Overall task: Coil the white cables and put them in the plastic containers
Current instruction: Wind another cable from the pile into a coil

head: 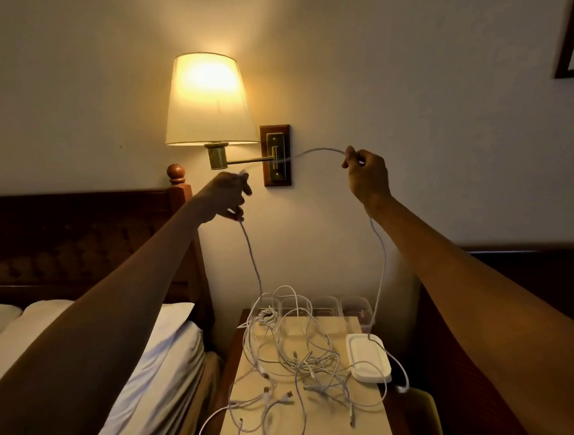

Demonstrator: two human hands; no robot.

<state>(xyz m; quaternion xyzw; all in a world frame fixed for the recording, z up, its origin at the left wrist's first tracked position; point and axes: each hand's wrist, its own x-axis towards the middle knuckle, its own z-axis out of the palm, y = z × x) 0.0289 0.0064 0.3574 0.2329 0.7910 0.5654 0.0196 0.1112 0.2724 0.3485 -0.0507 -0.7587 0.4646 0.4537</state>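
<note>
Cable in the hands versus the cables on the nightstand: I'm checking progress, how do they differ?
The held cable is raised, stretched between left hand and right hand; the pile of cables lies on the nightstand. The held cable is one strand; the pile of cables is many, tangled. Both are white and uncoiled.

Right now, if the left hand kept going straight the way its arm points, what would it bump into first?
Probably the lamp's brass arm just beyond the left hand, or the wooden wall plate behind it; depth is unclear. The hand grips a white cable.
</note>
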